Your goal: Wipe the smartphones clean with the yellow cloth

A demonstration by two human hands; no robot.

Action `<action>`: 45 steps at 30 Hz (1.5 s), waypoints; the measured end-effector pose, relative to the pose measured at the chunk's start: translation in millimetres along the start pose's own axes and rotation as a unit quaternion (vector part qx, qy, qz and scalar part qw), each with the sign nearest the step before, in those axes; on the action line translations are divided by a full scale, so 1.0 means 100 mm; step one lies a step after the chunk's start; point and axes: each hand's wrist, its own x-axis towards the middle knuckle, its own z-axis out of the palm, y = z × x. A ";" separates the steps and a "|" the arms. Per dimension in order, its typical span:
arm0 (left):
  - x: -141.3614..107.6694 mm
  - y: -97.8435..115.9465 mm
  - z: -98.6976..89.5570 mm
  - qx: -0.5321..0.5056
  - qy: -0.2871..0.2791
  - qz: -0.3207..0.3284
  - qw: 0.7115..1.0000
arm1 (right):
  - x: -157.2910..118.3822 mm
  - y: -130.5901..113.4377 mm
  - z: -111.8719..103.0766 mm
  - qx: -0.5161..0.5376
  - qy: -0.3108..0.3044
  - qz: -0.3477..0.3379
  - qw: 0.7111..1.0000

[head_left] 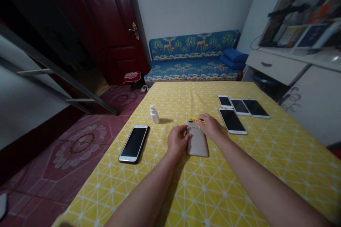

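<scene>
A gold phone [197,142] lies on the yellow patterned tablecloth with its back and camera facing up. My left hand [177,140] is at its left edge, fingers curled and thumb pressed on the back, steadying it. Pinched in my right hand [211,126] is a thin yellow tool [196,120], whose tip reaches the camera at the phone's upper end. The exact kind of tool is too small to make out. A small white bottle [154,115] stands upright to the left, beyond a white-fronted phone [134,144] lying screen up.
Several white-framed phones lie screen up at the right, one of them a larger phone [233,121] near my right forearm. Behind the table is a blue sofa [186,64]. A white cabinet [282,64] stands at the right, a metal ladder [58,74] at the left.
</scene>
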 end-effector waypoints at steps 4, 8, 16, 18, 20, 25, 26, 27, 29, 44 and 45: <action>0.00 0.01 -0.01 -0.011 -0.001 0.011 1.000 | 0.00 -0.05 -0.02 -0.013 -0.007 -0.011 1.000; -0.01 0.07 -0.03 -0.010 -0.014 -0.013 1.000 | -0.04 -0.04 -0.01 0.003 -0.023 -0.037 0.999; 0.00 0.12 -0.05 0.000 -0.035 -0.019 0.999 | -0.14 -0.04 0.00 0.058 -0.048 -0.078 0.994; 0.00 0.13 -0.06 0.015 -0.038 -0.019 0.999 | -0.17 -0.05 -0.01 0.054 -0.045 -0.085 0.994; 0.00 0.14 -0.07 0.027 -0.044 -0.014 0.999 | -0.20 -0.05 -0.01 0.043 -0.042 -0.089 0.994; 0.00 0.16 -0.08 0.041 -0.056 -0.011 0.998 | -0.25 -0.07 -0.04 0.047 -0.051 -0.093 0.993; 0.00 0.16 -0.08 0.046 -0.055 -0.012 0.997 | -0.27 -0.08 -0.05 0.049 -0.054 -0.091 0.993; 0.00 0.16 -0.08 0.050 -0.054 -0.013 0.997 | -0.28 -0.09 -0.06 0.052 -0.055 -0.089 0.993; 0.00 0.16 -0.08 0.058 -0.053 -0.011 0.997 | -0.31 -0.11 -0.07 0.057 -0.056 -0.090 0.993; -0.01 0.11 -0.07 0.041 -0.061 0.001 0.997 | -0.59 -0.18 -0.11 0.070 -0.077 -0.110 0.988; 0.00 0.10 -0.07 0.038 -0.063 0.003 0.997 | -0.61 -0.17 -0.11 0.071 -0.078 -0.115 0.988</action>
